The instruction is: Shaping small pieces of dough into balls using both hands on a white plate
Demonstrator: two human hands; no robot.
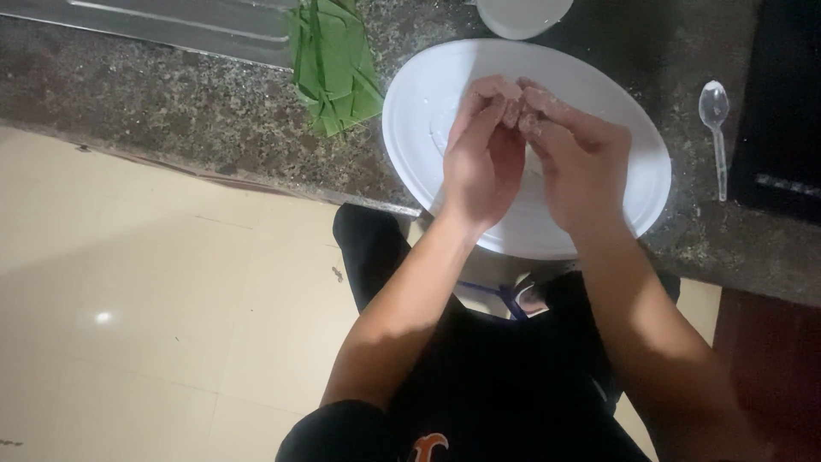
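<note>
My left hand (481, 162) and my right hand (575, 162) are held together over a large white oval plate (419, 128) on the speckled stone counter. The fingertips of both hands pinch a small pale pinkish lump (511, 109) between them. Whitish powder clings to the fingers of my right hand. Most of the lump is hidden by the fingers.
A stack of folded green leaves (335, 64) lies left of the plate. A clear plastic spoon (715, 128) rests on the counter at the right, beside a dark appliance (787, 111). A white bowl (522, 15) sits behind the plate. A metal sink edge (171, 26) runs at top left. Tiled floor lies below.
</note>
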